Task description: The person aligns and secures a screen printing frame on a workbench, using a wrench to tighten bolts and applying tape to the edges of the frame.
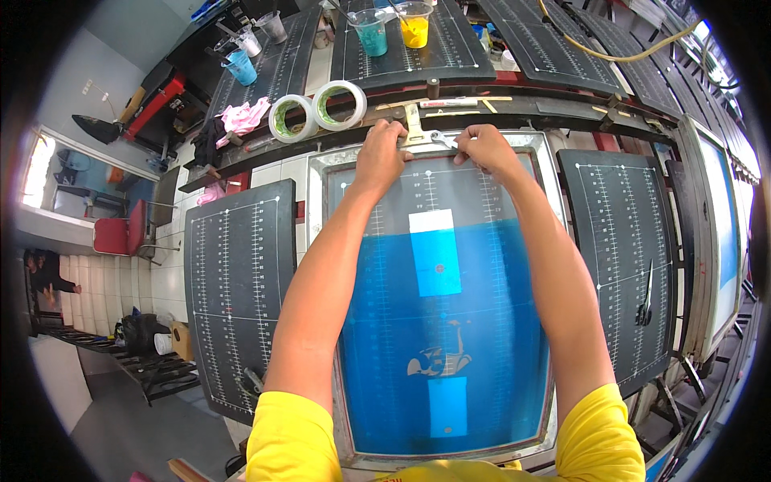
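In front of me lies a silk-screen frame (318,183) with pale metal edges. Its mesh (385,337) is mostly blue, with a small scooter-shaped pattern low down and two lighter rectangles. My left hand (382,157) curls around the frame's far edge, beside a pale metal clamp (414,124). To the right of the clamp, my right hand (484,151) is closed in a pinch at the end of a small silver wrench (438,138). The wrench's other end points toward the clamp. The undersides of the fingers on both hands are hidden.
Black printing boards (241,297) with white scales flank the frame; scissors (646,297) lie on the right one. Two tape rolls (339,106) and a pink cloth (243,117) rest on the far rail. Beyond stand cups of teal ink (372,38) and yellow ink (414,32).
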{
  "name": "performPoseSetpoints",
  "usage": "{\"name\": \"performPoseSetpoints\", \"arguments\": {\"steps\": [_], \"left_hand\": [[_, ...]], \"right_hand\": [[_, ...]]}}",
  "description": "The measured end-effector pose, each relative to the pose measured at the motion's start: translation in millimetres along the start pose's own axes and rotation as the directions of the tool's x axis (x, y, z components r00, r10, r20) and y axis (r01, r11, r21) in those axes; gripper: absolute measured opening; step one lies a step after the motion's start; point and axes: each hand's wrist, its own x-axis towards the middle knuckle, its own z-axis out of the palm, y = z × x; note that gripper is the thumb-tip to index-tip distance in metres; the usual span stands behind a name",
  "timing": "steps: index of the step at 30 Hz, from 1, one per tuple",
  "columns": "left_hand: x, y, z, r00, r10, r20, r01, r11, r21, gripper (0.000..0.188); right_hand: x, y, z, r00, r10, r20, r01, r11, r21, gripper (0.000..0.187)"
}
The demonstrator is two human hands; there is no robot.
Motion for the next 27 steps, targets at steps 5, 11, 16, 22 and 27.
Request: {"name": "performPoseSetpoints", "arguments": {"steps": [5,11,16,22,27], "left_hand": [[-1,-1,-2,1.000,-0.027,-0.001,0.027,1.000,0.008,0.041],[1,2,1,1.000,-0.028,0.000,0.028,1.000,-0.007,0.042],[0,-5,3,0.999,-0.030,-0.013,0.030,0.999,-0.016,0.042],[-1,-7,1,0.999,0.014,-0.031,-0.016,0.996,-0.082,0.054],[-1,-8,6,0.998,-0.043,-0.050,0.036,0.990,-0.133,0.064]], "right_hand": [[-3,10,30,0.996,-0.023,-0.083,0.031,0.995,0.099,0.010],[-13,17,100,0.961,0.144,-0.234,0.026,0.801,0.599,0.021],[-22,-1,123,0.947,0.242,-0.209,0.005,0.643,0.766,0.023],[-34,15,91,0.940,-0.104,-0.326,0.221,0.912,0.345,0.019],[-16,7,69,0.979,-0.144,-0.144,0.162,0.980,0.120,0.018]]}}
